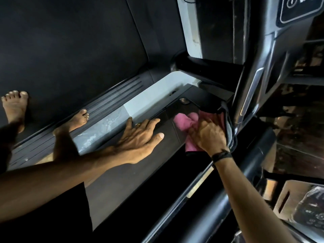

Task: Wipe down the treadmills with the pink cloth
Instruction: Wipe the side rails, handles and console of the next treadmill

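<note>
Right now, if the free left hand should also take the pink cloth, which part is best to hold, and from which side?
Probably the loose bunched end of the pink cloth, which sticks out past the right hand. The left hand lies flat just beside it, so it could come from the left and pinch that fold. The rest is under the right hand's grip.

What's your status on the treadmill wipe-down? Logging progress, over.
Right hand grips pink cloth against treadmill frame. Left hand open, flat on dark floor panel. Nothing in the way.
</note>
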Demonstrator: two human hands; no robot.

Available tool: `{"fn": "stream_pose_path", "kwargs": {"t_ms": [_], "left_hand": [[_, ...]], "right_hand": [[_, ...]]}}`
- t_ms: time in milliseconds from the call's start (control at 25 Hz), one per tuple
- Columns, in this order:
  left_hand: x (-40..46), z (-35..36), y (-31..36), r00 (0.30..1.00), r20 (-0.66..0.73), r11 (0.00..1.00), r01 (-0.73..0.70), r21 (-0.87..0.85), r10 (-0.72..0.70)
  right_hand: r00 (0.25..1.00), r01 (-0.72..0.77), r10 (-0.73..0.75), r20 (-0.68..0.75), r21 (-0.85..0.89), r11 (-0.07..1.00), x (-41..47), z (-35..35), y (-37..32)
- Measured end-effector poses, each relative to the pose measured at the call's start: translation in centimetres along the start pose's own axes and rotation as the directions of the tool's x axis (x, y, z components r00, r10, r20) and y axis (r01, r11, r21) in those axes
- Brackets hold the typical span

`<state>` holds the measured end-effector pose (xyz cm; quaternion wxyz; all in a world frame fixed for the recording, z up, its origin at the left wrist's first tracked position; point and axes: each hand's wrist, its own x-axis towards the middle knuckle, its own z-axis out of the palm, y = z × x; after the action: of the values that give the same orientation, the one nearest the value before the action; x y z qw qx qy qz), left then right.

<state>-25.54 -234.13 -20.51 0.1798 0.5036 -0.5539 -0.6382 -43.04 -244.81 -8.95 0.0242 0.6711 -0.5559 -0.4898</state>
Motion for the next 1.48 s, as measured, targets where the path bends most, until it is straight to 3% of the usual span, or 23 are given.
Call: {"fn": "stream_pose_path", "kwargs": {"t_ms": [80,280,480,600,920,1240,1480], "left_hand": [[-1.2,0.3,0.0,1.0,0.013,1.0,-0.01,0.018,0.009],[-3.4,0.5,1.5,0.998,0.058,0.999,-0.037,0.031,0.036],[-4.0,-0.2,2.7,0.996,0.017,0.992,-0.094,0.085,0.093],[-4.6,-1.0,2.5,0.993,0.018,0.983,-0.114,0.142,0.113],[-9.1,-1.1,4.0,0.977,0.076,0.941,-0.21,0.267,0.197],[-14.6,-0.8,3.1,0.98,0.064,0.924,-0.199,0.328,0.188],[-21.2,-0.5,0.9,0.987,0.031,0.917,-0.156,0.367,0.156]], "right_hand": [[0.984,-0.035,0.049,-0.171,0.084,0.996,-2.4,1.0,-0.8],[0.975,0.032,0.016,-0.221,0.214,0.976,-14.1,2.7,-6.5],[0.9,-0.035,0.249,-0.357,0.511,0.859,-5.2,1.3,1.1],[0.868,-0.047,0.301,-0.394,0.538,0.841,-4.3,1.3,1.5],[0.809,-0.082,0.428,-0.403,0.643,0.761,-6.3,2.0,-1.3],[0.801,0.043,0.453,-0.391,0.793,0.608,-14.1,5.5,-8.7],[0.801,0.04,0.45,-0.396,0.785,0.618,-21.1,6.7,-15.0]]}}
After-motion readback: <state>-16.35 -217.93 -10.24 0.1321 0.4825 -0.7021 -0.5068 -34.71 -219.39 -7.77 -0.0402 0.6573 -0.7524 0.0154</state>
